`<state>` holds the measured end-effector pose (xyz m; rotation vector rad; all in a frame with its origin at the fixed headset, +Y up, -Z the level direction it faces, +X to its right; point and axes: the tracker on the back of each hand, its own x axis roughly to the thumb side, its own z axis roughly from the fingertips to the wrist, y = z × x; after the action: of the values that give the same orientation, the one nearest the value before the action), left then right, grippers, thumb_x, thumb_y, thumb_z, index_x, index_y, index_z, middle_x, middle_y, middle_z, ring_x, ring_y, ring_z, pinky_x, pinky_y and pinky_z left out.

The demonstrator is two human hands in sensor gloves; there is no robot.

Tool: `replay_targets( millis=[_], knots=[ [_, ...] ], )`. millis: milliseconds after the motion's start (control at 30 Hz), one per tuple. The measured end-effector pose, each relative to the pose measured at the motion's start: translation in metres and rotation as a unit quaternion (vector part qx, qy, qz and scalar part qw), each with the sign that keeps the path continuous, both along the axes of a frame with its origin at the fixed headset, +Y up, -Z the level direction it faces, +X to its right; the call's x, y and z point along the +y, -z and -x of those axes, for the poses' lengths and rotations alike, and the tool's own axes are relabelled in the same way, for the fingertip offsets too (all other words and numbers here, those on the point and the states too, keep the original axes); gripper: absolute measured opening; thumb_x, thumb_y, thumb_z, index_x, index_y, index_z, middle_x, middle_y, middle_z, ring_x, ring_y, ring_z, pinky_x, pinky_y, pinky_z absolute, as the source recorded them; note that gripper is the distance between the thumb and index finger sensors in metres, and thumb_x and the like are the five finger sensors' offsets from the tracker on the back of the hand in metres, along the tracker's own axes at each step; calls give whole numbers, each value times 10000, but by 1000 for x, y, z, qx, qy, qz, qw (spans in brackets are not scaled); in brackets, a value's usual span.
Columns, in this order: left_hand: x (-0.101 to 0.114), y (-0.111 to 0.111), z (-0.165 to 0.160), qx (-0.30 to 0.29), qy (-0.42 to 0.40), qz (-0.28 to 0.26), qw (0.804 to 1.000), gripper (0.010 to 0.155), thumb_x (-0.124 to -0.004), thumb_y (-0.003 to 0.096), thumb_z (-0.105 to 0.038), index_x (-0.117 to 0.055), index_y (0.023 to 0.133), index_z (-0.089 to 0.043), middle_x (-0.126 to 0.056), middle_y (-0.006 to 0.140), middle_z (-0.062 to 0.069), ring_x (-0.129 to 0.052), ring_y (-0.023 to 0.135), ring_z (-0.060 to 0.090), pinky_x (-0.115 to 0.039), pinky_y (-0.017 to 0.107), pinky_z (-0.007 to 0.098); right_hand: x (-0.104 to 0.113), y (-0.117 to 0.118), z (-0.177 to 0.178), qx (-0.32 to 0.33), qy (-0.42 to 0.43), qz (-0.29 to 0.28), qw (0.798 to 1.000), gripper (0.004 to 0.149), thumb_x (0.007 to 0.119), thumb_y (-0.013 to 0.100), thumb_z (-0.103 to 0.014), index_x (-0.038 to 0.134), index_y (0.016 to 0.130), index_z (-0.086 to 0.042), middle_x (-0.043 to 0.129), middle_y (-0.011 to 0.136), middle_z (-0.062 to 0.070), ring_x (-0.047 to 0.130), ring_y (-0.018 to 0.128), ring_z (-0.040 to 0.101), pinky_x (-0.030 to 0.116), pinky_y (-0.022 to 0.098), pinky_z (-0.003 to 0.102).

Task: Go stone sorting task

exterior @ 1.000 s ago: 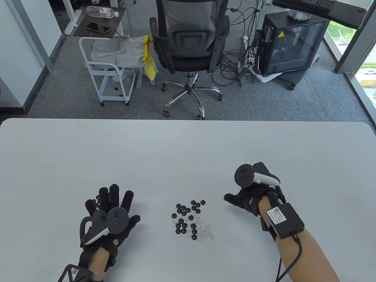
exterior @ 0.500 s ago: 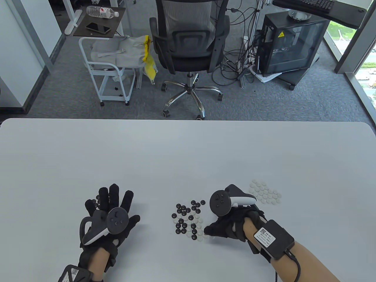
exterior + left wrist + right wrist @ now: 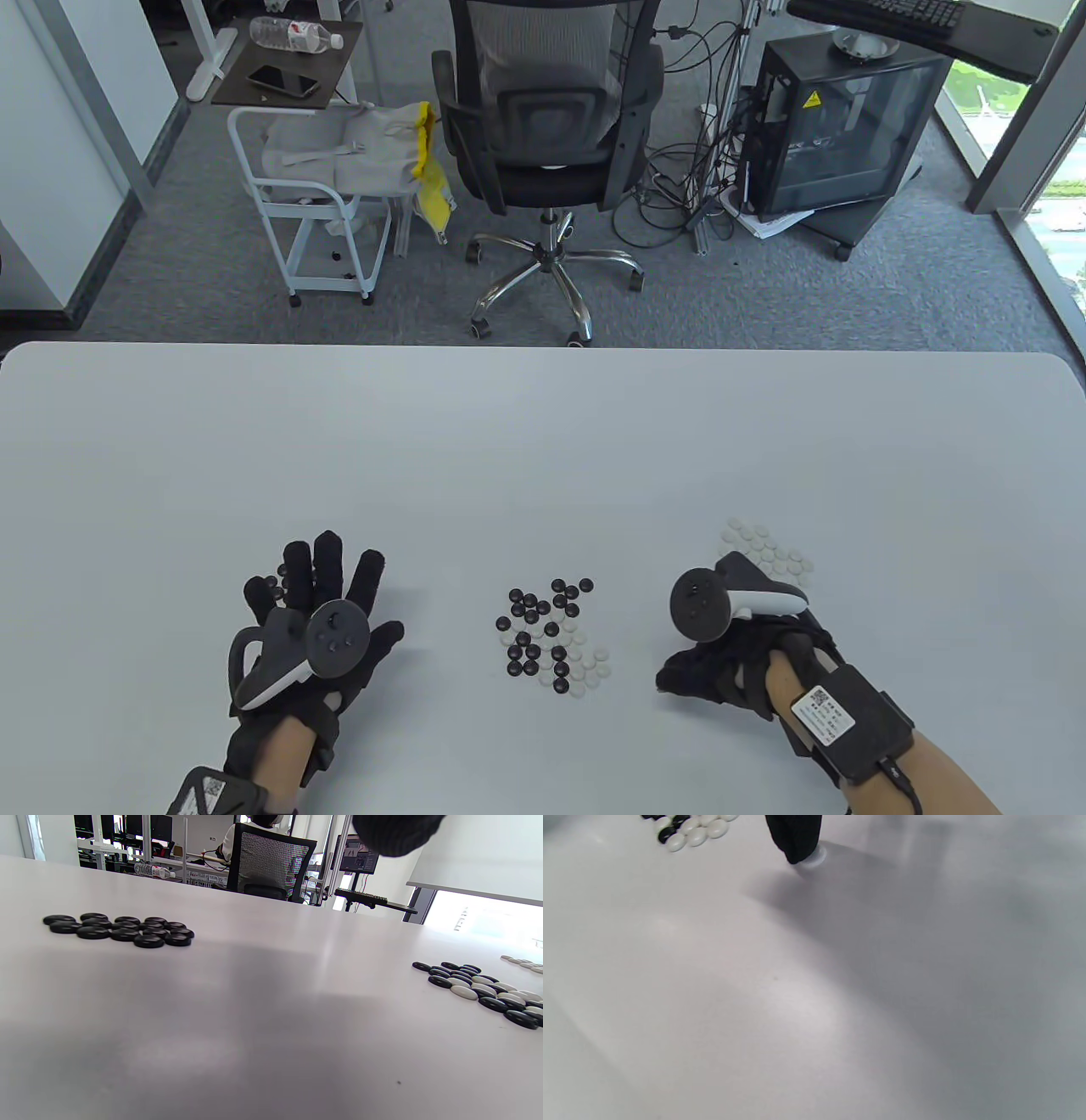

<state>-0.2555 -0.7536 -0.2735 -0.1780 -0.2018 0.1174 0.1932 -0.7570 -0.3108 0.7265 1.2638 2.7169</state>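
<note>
A mixed pile of black and white Go stones lies at the table's front middle, also seen in the left wrist view and the right wrist view. A group of black stones lies by my left hand, which rests flat with its fingers spread and holds nothing. A group of white stones lies at the right. My right hand sits between the mixed pile and the white group. One of its fingertips presses a single white stone on the table.
The grey table stretches bare behind the stones. Beyond its far edge stand an office chair, a white trolley and a computer case.
My right hand went from the white group to the mixed pile's right edge, then back rightward with a white stone under a fingertip. The left hand stayed still.
</note>
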Motion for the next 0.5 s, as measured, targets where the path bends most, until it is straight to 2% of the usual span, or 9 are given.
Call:
replay_targets(
  millis=[200, 500],
  knots=[
    [0, 0, 0, -1, 0, -2, 1000, 802, -556, 592, -565, -148, 1190, -222, 146, 1132, 256, 165, 962, 532, 25, 495, 819, -5, 17, -45, -90, 9, -6, 996, 655, 520, 613, -496, 572, 1142, -112, -59, 1079, 368, -127, 874, 650, 53, 529, 908],
    [-1, 0, -1, -1, 1, 3, 1000, 801, -556, 592, -565, -148, 1190, -222, 148, 1132, 256, 166, 961, 533, 26, 494, 819, -7, 46, -59, -154, 19, -30, 987, 690, 489, 603, -504, 555, 1154, -93, -70, 1078, 373, -135, 873, 652, 41, 523, 907]
  ],
)
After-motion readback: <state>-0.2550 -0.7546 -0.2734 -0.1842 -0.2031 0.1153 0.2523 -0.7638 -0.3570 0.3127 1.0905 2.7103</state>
